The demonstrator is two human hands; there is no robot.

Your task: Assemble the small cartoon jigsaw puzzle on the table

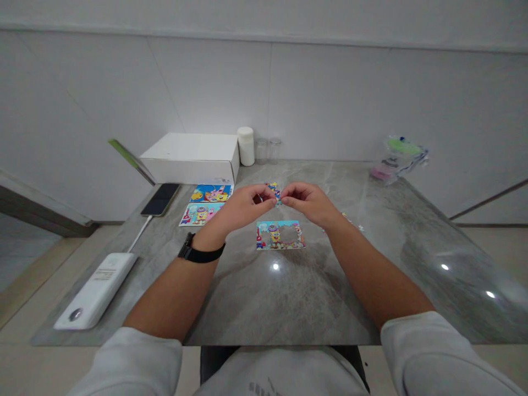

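My left hand and my right hand meet above the middle of the table, thumb and fingers of each pinched together. Their fingertips almost touch; anything between them is too small to make out. Just behind the fingertips lies a cluster of colourful jigsaw pieces, partly hidden by the hands. Nearer to me rests a partly filled cartoon jigsaw puzzle, with a large gap right of its middle and a smaller one at left. A few loose pieces lie beside my right forearm, which hides some.
Left of my hands lie two cartoon picture cards. A phone is cabled to a white power bank. Along the wall stand a white box, a white bottle and two clear glasses. A plastic bag sits back right.
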